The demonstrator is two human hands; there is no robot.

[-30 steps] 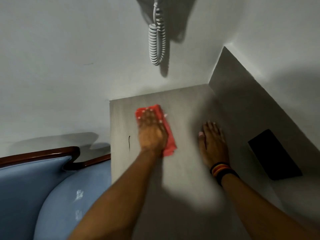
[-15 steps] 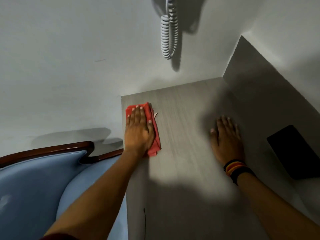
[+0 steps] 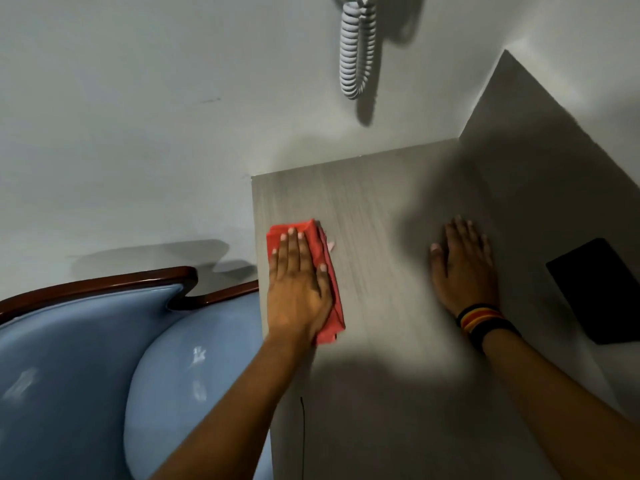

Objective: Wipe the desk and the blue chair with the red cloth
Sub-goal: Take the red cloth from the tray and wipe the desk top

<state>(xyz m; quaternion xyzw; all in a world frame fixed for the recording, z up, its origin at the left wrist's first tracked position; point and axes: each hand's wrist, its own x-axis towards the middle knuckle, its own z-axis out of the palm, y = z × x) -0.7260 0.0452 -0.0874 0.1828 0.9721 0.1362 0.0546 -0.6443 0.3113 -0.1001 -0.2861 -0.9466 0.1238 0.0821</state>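
Note:
The folded red cloth (image 3: 329,271) lies flat on the grey wood-grain desk (image 3: 377,209), close to its left edge. My left hand (image 3: 298,289) presses down on the cloth with fingers spread, covering most of it. My right hand (image 3: 462,268) rests palm-down on the bare desk farther right, holding nothing, with striped bands on its wrist. The blue chair (image 3: 86,358) with a dark wooden frame stands left of the desk, its padded arm touching the desk's side.
A black flat rectangle (image 3: 602,292) lies on the desk at the right. A coiled white phone cord (image 3: 356,53) hangs on the wall above. A grey side panel (image 3: 540,147) walls the desk's back right. A thin dark line (image 3: 302,431) marks the desk's near left.
My left hand slid the cloth from mid-desk to the left edge, then a little back toward me. The right hand stayed planted. The view shifted, showing more of the chair.

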